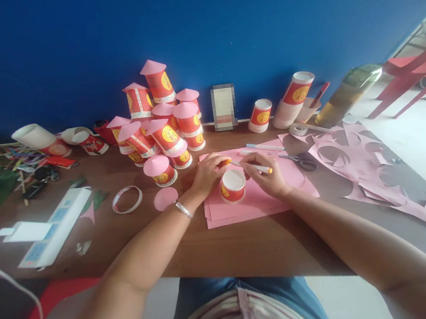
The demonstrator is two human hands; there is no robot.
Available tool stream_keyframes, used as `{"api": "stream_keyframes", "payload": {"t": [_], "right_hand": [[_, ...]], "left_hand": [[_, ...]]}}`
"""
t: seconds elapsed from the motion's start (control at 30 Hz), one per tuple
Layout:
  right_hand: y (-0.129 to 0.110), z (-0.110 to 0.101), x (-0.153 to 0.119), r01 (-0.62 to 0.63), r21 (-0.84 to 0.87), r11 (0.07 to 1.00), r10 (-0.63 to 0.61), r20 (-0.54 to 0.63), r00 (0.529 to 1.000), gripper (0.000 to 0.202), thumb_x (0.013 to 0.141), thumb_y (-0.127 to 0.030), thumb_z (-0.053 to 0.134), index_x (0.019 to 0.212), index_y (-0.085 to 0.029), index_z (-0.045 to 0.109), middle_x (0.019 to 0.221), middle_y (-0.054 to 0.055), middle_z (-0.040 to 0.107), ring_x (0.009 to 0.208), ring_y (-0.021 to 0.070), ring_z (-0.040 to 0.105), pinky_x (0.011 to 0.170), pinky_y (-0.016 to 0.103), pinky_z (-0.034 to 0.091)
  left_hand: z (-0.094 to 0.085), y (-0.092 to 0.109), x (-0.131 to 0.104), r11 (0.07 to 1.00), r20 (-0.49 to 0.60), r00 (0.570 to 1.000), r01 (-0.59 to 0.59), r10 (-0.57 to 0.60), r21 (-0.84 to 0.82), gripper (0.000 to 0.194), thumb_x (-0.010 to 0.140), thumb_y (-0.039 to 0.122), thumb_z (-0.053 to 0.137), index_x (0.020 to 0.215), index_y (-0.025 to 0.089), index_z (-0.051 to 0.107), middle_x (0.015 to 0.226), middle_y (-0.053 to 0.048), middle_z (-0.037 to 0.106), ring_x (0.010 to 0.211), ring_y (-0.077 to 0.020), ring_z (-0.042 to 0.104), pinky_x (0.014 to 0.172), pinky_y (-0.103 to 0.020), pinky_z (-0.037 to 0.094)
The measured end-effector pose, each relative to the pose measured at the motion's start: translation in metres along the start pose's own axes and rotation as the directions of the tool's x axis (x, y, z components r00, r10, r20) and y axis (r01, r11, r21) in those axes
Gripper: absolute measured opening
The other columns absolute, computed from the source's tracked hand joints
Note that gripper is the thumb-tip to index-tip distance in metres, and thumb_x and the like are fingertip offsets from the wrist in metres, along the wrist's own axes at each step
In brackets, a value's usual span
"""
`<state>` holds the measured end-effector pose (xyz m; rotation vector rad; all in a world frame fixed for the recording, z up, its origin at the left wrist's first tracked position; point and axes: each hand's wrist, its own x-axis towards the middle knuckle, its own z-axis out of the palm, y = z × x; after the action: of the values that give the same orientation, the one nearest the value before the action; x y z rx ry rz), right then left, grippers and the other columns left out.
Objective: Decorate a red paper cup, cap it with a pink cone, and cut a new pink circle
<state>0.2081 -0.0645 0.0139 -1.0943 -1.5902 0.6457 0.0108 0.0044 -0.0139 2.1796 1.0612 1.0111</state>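
Bearings are read from the cup, with twelve toward the wall. The cup (pixel 234 194), red and gold, stands on stacked pink sheets (pixel 220 215) near the table's front edge, its round white end facing up.

The right hand (pixel 269 173), just off the cup at two, grips a white marker (pixel 258 166) in narrowed fingers. The left hand (pixel 210 173), at ten, pinches a small orange piece (pixel 229 161) at the marker's other end; whether the two are joined cannot be determined.

At nine lie a pink disc (pixel 166 199), then a tape ring (pixel 140 198), then a white power strip (pixel 60 225). Scissors (pixel 307 164) rest toward two, partly over the sheets. Cut pink scraps (pixel 367 182) spread at three.

Farther off, between ten and eleven, red cups with pink cone tops (pixel 165 134) are stacked in tiers. At one stands a separate red cup (pixel 260 118); past it, a leaning cup stack (pixel 294 99). A tilted bottle (pixel 348 93) lies at two. Beyond, at twelve, rises a blue wall (pixel 221 34).
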Motion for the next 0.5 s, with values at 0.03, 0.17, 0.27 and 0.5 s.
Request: {"api": "stream_keyframes", "payload": {"t": [0.03, 0.17, 0.27, 0.5], "right_hand": [[0.0003, 0.0005, -0.0002, -0.019, 0.015, 1.000, 0.019, -0.009, 1.000, 0.024, 0.095, -0.041, 0.066, 0.080, -0.022, 0.063, 0.070, -0.001, 0.068, 0.058, 0.0137, 0.063, 0.063, 0.029, 0.051], [0.0017, -0.0013, -0.0005, -0.082, 0.043, 0.996, 0.082, -0.010, 0.997, 0.025, 0.093, -0.043, 0.067, 0.080, -0.023, 0.062, 0.068, -0.002, 0.067, 0.057, 0.0142, 0.064, 0.063, 0.029, 0.051], [0.0020, -0.0039, 0.0004, -0.119, 0.051, 0.992, 0.120, -0.016, 0.993, 0.025, 0.093, -0.044, 0.067, 0.081, -0.023, 0.063, 0.064, -0.002, 0.067, 0.057, 0.0152, 0.064, 0.064, 0.030, 0.051], [-0.0023, -0.0094, 0.0041, -0.176, 0.084, 0.981, 0.175, 0.008, 0.984, 0.026, 0.095, -0.044, 0.065, 0.079, -0.023, 0.062, 0.061, -0.002, 0.066, 0.058, 0.0153, 0.064, 0.067, 0.031, 0.052]], "left_hand": [[0.0005, -0.0012, -0.0006, 1.000, -0.001, 1.000, -0.004, 0.004, -0.010, 0.013, 0.093, 0.018, 0.069, 0.101, 0.023, 0.078, 0.102, -0.002, 0.077, 0.095, -0.0184, 0.070, 0.088, -0.031, 0.057], [0.0012, -0.0044, -0.0017, 1.000, -0.024, 1.000, 0.001, -0.001, -0.018, 0.012, 0.093, 0.020, 0.071, 0.101, 0.023, 0.079, 0.098, -0.002, 0.077, 0.093, -0.0183, 0.070, 0.085, -0.031, 0.057], [0.0010, -0.0042, -0.0014, 0.999, -0.031, 1.000, -0.006, 0.005, -0.032, 0.010, 0.092, 0.020, 0.072, 0.098, 0.023, 0.079, 0.096, -0.002, 0.077, 0.090, -0.0177, 0.069, 0.085, -0.031, 0.056], [0.0007, -0.0008, -0.0016, 0.996, -0.030, 1.000, -0.011, 0.008, -0.088, 0.010, 0.091, 0.018, 0.074, 0.098, 0.023, 0.080, 0.099, -0.003, 0.077, 0.096, -0.0189, 0.069, 0.085, -0.030, 0.057]]}}
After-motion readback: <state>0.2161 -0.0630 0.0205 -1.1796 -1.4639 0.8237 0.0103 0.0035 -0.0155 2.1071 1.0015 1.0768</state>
